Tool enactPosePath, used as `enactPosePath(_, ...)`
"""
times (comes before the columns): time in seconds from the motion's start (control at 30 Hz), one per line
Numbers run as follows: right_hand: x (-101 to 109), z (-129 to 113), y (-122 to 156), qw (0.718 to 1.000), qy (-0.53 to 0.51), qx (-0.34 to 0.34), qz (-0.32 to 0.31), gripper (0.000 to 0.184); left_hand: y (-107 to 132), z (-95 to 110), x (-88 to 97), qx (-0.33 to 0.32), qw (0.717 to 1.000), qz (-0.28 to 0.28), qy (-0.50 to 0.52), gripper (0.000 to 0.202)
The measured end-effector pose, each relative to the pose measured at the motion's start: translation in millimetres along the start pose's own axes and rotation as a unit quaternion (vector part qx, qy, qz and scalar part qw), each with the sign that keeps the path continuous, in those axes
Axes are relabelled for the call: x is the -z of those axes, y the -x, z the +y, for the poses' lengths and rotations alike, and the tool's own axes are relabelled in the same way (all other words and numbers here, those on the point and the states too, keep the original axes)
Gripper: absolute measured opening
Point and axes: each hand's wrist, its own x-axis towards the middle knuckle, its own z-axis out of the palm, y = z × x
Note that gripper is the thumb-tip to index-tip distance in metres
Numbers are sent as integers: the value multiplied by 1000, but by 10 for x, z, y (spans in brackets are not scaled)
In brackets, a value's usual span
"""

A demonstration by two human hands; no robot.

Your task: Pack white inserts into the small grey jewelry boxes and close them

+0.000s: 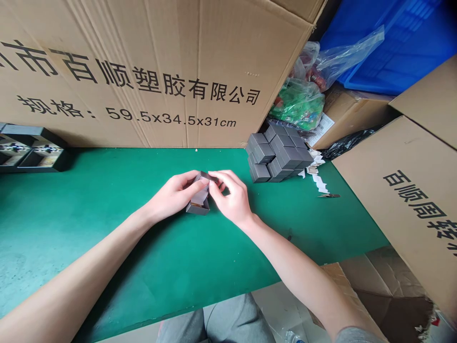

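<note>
While the left hand (174, 195) and right hand (230, 196) clamp a half-closed grey box (197, 206), closed boxes (276, 155) stand stacked just beside.

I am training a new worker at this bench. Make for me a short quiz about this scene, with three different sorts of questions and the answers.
1. True or false: the left hand and the right hand both touch the small dark grey box.
2. Where is the stack of grey boxes?
A) On the green mat
B) On the floor
C) Inside a plastic bag
3. Fill the gap: the plastic crate in the top right corner is ____.

Key: 1. True. 2. A. 3. Blue.
</note>
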Motion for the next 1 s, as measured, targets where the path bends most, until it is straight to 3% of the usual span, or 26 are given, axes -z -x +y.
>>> enactPosePath(0.33, 22, -13, -17, 998, 33, 47, 29, 21, 16, -2, -83, -110, 976, 86, -168, 39)
enactPosePath(0.5, 12, 9, -18, 1000, 11, 11, 16, 22, 51, 14, -116, -96, 959, 158, -216, 47)
enactPosePath(0.73, -12, 65, -20, 979, -136, -140, -58, 26, 66, 5, -136, -82, 968, 158, -175, 49)
enactPosePath(1.0, -11, 60, -24, 975, -145, -152, -69, 24, 77, 59, -139, -76, 969, 144, -184, 40)
